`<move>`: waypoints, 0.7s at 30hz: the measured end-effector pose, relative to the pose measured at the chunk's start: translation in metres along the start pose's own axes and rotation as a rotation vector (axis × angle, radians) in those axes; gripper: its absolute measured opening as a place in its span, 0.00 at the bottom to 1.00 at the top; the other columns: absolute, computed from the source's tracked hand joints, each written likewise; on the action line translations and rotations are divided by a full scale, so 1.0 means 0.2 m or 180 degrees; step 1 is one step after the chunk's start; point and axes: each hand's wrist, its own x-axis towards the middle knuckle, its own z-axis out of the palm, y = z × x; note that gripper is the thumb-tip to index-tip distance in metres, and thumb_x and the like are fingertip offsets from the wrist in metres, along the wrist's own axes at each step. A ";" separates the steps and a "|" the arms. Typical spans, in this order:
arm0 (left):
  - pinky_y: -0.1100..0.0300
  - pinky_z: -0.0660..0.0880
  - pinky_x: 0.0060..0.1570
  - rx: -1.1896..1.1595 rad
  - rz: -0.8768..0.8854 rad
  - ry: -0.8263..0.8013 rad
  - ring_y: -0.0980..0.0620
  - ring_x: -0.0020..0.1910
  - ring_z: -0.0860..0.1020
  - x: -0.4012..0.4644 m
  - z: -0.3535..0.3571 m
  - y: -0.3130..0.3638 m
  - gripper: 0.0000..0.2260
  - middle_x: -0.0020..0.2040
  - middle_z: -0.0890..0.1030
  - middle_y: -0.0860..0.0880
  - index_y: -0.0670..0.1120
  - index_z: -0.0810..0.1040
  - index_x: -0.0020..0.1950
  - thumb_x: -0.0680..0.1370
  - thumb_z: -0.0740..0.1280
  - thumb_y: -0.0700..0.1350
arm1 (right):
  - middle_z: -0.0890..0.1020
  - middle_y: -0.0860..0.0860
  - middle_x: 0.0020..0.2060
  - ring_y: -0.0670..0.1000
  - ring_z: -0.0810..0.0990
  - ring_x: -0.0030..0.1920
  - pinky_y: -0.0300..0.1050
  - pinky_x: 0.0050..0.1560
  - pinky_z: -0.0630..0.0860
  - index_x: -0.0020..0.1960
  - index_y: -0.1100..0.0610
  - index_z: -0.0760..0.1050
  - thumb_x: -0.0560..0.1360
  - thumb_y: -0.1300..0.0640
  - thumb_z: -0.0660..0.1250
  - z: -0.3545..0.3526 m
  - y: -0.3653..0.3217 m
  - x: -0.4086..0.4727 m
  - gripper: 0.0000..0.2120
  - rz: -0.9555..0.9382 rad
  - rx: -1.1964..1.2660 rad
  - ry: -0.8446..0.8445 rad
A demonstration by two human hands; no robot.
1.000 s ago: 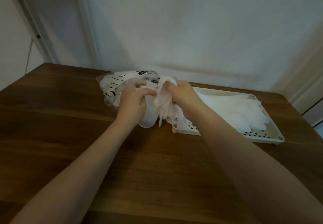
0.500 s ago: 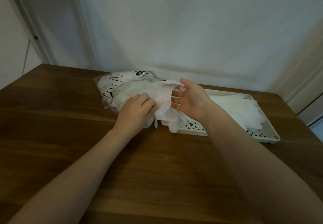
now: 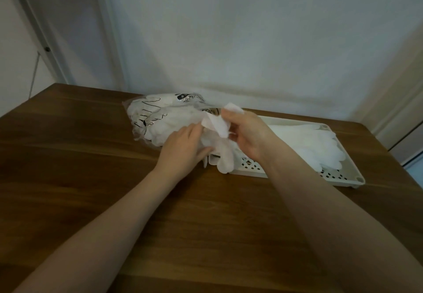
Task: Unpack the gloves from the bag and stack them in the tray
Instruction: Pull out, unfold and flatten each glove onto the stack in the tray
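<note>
- On the wooden surface (image 3: 96, 178), in the single head view, there is one clear plastic bag (image 3: 160, 112), one cream perforated tray (image 3: 343, 176) and two bare hands; the gloves are too bunched to count exactly.
- The bag lies at the far middle of the surface, just left of the tray, touching or nearly touching its left end. It is printed with black line drawings and a small dark label, and it bulges with white gloves still inside.
- The left hand (image 3: 183, 148) rests palm down on the bag's near right end. Its fingers (image 3: 194, 132) are fairly straight and close together, pressing on the plastic and the gloves at the opening; the thumb points right along the near edge.
- The right hand (image 3: 249, 134) hovers over the tray's left end. Its fingers (image 3: 231, 118) are curled, and with the thumb they pinch the cuff end of a white glove (image 3: 219, 141).
- That glove is thin, pale and crumpled. Its cuff sticks up above the pinch, and its limp finger parts hang down over the tray's near left corner.
- A flat stack of white gloves (image 3: 313, 146) lies in the tray's right half, finger ends pointing right.
- Behind the surface stands a plain white wall (image 3: 251, 41).
</note>
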 end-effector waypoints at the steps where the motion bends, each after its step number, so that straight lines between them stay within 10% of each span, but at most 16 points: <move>1: 0.57 0.68 0.42 0.0074 -0.0042 -0.0178 0.46 0.48 0.77 0.00 0.01 -0.01 0.20 0.51 0.77 0.45 0.42 0.73 0.59 0.74 0.68 0.54 | 0.81 0.52 0.41 0.50 0.79 0.42 0.46 0.50 0.75 0.47 0.59 0.75 0.77 0.60 0.64 0.00 -0.02 0.00 0.03 -0.0124 0.0059 0.0051; 7: 0.57 0.71 0.47 0.0507 -0.0345 -0.0762 0.49 0.54 0.74 -0.03 0.03 -0.07 0.30 0.58 0.74 0.49 0.47 0.69 0.64 0.72 0.60 0.67 | 0.69 0.51 0.26 0.50 0.70 0.26 0.44 0.36 0.74 0.39 0.57 0.68 0.78 0.65 0.56 -0.03 -0.10 -0.01 0.10 -0.0185 0.1193 0.0401; 15: 0.55 0.69 0.37 -0.0503 -0.1239 -0.0844 0.46 0.41 0.74 0.03 -0.01 -0.06 0.06 0.42 0.75 0.46 0.43 0.70 0.52 0.76 0.63 0.42 | 0.79 0.51 0.42 0.49 0.77 0.42 0.44 0.43 0.75 0.49 0.61 0.77 0.69 0.52 0.74 -0.11 0.03 -0.04 0.15 -0.0424 -0.2704 0.0082; 18: 0.56 0.68 0.31 -0.1533 -0.1914 -0.0083 0.50 0.32 0.72 0.07 -0.09 -0.05 0.07 0.33 0.72 0.49 0.46 0.67 0.54 0.77 0.61 0.39 | 0.77 0.51 0.39 0.50 0.75 0.42 0.38 0.36 0.70 0.45 0.59 0.76 0.70 0.50 0.73 -0.11 0.05 -0.03 0.13 -0.0430 -0.3925 0.0078; 21: 0.55 0.66 0.34 -0.0968 -0.1893 0.0734 0.48 0.32 0.70 0.10 -0.16 -0.06 0.07 0.32 0.70 0.49 0.46 0.68 0.53 0.78 0.56 0.37 | 0.74 0.50 0.35 0.50 0.74 0.39 0.37 0.32 0.67 0.37 0.57 0.70 0.71 0.52 0.72 -0.11 0.05 -0.03 0.13 -0.0445 -0.4258 0.0025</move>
